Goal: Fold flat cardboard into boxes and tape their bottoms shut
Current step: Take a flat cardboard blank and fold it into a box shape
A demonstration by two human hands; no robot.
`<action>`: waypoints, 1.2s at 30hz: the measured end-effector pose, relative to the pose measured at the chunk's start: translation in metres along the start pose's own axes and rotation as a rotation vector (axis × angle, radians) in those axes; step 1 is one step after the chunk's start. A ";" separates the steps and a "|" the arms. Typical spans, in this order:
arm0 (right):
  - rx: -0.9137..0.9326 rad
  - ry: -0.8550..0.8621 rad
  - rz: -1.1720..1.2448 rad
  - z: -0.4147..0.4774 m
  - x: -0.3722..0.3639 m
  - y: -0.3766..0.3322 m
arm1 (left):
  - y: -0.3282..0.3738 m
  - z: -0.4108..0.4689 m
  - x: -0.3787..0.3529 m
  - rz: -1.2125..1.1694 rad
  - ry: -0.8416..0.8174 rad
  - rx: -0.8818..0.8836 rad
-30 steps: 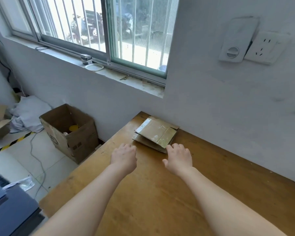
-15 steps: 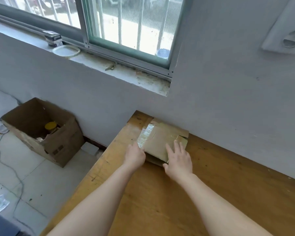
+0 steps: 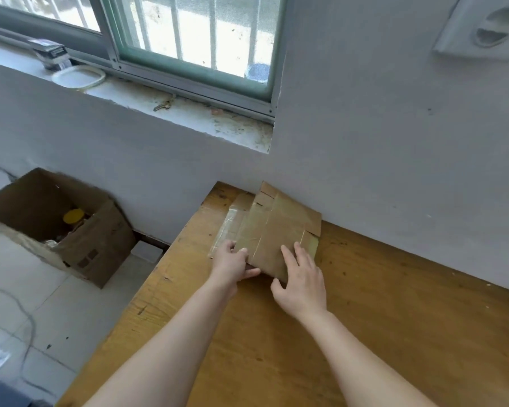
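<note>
At the table's (image 3: 365,333) far left corner, touching the wall (image 3: 394,142), we list two flat cardboard pieces: top sheet (image 3: 279,230) and lower sheet (image 3: 229,224). Our left hand (image 3: 232,267) grips the top sheet's near left edge, and our right hand (image 3: 301,284) presses straight fingers on it.

bare forearms (image 3: 171,342) lead to a bare left hand (image 3: 232,267) and right hand (image 3: 301,284); nails seem short, though blurred.

Both arms fwd; L hand (image 3: 232,264) pinches cardboard (image 3: 276,230) (fingers curled), R hand (image 3: 301,279) flat, fingers straight.
</note>
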State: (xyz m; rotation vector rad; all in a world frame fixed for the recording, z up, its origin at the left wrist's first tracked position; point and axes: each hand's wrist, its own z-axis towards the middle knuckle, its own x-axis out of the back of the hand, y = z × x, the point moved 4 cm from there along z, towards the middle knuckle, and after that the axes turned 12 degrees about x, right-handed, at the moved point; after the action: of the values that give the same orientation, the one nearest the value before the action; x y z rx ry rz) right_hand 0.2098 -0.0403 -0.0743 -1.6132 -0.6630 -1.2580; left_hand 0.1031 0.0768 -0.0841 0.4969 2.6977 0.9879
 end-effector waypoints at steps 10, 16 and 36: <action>0.046 0.193 0.105 -0.108 0.042 0.017 | -0.063 -0.111 -0.027 -0.102 -0.063 -0.154; 0.088 0.291 0.272 -0.193 0.066 0.042 | -0.122 -0.175 -0.043 -0.166 -0.079 -0.133; -0.556 0.680 0.580 -0.475 0.100 0.103 | -0.308 -0.346 -0.091 0.061 -0.419 -0.111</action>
State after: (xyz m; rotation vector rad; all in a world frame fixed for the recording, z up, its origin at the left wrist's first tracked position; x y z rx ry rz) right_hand 0.1287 -0.5254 -0.0082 -1.4849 0.5868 -1.4715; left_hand 0.0028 -0.3794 -0.0193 0.6820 2.2568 0.9227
